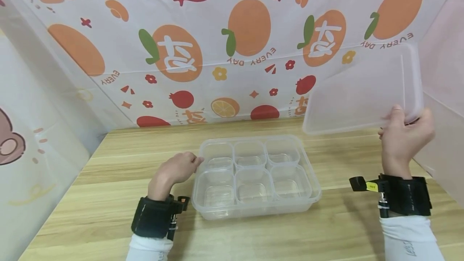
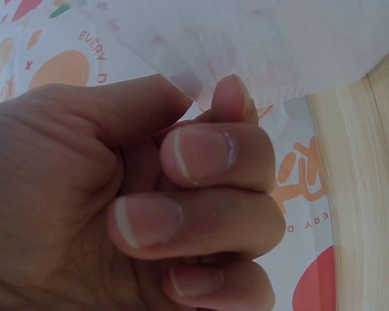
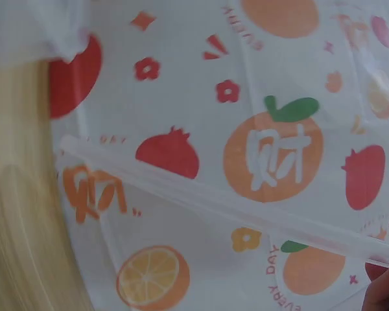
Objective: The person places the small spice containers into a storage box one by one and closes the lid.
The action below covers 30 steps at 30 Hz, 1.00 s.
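Note:
A clear plastic storage box (image 1: 253,211) sits on the wooden table, holding several small square clear boxes (image 1: 255,186) in two rows; they look empty. My left hand (image 1: 177,168) is at its left rim. In the left wrist view, thumb and forefinger (image 2: 232,97) pinch the clear plastic edge (image 2: 259,52), the other fingers curled in. Off to the right, my right hand (image 1: 407,140) grips a translucent rectangular lid (image 1: 362,88) by its near right corner, raised and tilted above the table. The right wrist view shows the lid's edge (image 3: 227,201) and a fingertip (image 3: 382,288).
A fruit-printed white sheet (image 1: 250,83) hangs behind the table (image 1: 101,196), with pale sheets (image 1: 36,92) at the sides. Black straps (image 1: 406,194) with small cameras circle both wrists.

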Each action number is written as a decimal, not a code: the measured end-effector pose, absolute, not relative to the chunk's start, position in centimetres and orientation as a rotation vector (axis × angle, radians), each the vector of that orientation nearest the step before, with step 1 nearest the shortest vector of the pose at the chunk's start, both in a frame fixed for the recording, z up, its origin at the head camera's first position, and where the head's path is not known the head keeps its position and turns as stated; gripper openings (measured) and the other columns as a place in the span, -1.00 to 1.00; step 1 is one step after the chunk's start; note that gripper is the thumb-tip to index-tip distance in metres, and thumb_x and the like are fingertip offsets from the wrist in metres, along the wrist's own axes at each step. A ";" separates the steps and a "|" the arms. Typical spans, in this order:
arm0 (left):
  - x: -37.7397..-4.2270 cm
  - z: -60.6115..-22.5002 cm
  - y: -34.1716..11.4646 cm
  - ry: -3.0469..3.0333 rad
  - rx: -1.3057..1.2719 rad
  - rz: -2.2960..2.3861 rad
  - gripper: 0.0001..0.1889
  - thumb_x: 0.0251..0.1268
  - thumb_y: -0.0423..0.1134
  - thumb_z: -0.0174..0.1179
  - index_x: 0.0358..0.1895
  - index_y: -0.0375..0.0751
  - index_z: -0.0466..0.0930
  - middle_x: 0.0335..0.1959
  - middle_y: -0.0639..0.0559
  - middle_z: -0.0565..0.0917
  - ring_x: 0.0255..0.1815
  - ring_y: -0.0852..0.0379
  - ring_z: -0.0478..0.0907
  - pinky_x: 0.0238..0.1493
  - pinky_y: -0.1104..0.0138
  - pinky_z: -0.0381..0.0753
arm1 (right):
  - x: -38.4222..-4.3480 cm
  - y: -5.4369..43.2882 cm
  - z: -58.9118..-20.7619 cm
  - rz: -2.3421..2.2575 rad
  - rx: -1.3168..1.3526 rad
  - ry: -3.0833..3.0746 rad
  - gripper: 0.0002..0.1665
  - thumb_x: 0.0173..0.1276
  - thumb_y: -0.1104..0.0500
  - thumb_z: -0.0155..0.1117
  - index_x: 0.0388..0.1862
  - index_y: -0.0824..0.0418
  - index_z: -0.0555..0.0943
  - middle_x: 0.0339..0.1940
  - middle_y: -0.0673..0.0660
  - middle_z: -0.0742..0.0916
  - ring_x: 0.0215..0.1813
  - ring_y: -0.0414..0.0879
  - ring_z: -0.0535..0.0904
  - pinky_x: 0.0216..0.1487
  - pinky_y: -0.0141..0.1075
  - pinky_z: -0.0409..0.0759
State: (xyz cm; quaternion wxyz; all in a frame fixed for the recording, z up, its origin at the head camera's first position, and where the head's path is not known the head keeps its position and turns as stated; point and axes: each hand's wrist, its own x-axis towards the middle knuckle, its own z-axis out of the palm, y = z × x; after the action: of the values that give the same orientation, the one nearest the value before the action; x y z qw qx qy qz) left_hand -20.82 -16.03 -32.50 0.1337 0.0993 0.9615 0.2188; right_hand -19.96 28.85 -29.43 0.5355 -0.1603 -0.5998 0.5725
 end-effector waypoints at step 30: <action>-21.3 -32.3 -15.8 2.779 0.269 0.647 -0.66 0.55 -0.17 -0.08 -0.27 -0.34 0.58 -0.57 0.01 0.30 -0.53 0.09 0.24 -0.47 0.28 0.23 | -20.0 25.9 -30.8 2.346 -0.245 -1.161 -0.70 0.33 0.31 0.31 -0.18 0.35 0.34 -0.33 0.13 0.53 -0.77 -0.21 0.36 -0.73 -0.42 0.32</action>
State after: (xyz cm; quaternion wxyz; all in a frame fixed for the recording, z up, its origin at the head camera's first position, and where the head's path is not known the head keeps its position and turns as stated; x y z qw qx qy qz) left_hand -21.25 -15.78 -32.25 0.1373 0.0930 0.9604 0.2238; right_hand -20.02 25.89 -30.82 0.2533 -0.0903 -0.4271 0.8633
